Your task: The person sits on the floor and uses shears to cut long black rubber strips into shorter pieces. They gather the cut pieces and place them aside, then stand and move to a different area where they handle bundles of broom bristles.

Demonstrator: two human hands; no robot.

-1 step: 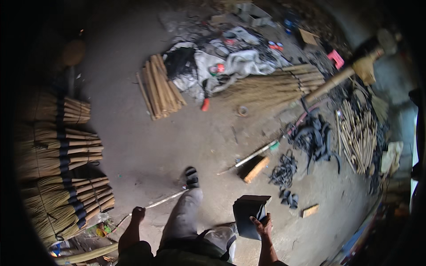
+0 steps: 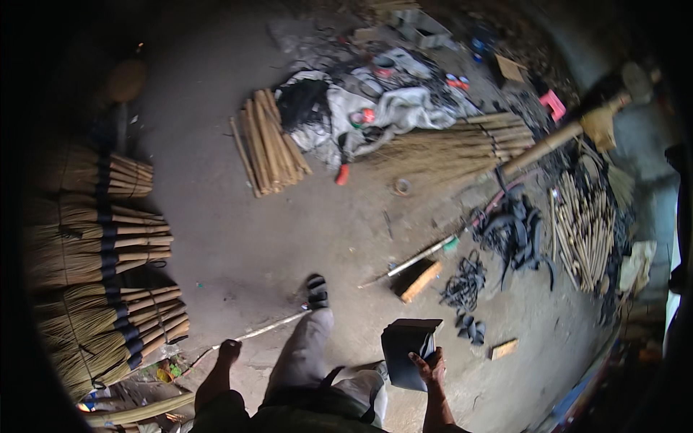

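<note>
My right hand (image 2: 432,366) grips a black book-like case (image 2: 404,355) by its right edge. The thumb lies over its dark face, and a paler edge shows beside the fingers. Its exact kind is unclear. At the left, my left hand (image 2: 229,351) hangs low with fingers curled and nothing visible in it. A thin pale stick (image 2: 271,327) lies behind that hand, running across the floor toward my sandalled foot (image 2: 316,290); it looks apart from the fingers, though the overlap hides this partly.
Bundled brooms (image 2: 148,314) are stacked along the left. Ahead lie wooden handles (image 2: 267,148), a grey-white sheet (image 2: 415,105) and loose broom bristles (image 2: 426,153). To the right are black rubber strips (image 2: 512,227), a wooden block (image 2: 421,281), a smaller block (image 2: 504,349) and a stick pile (image 2: 583,224).
The view has shifted slightly, so the floor things appear a little farther right. My left hand sits slightly farther right in view; my right hand keeps its grip on the black case.
</note>
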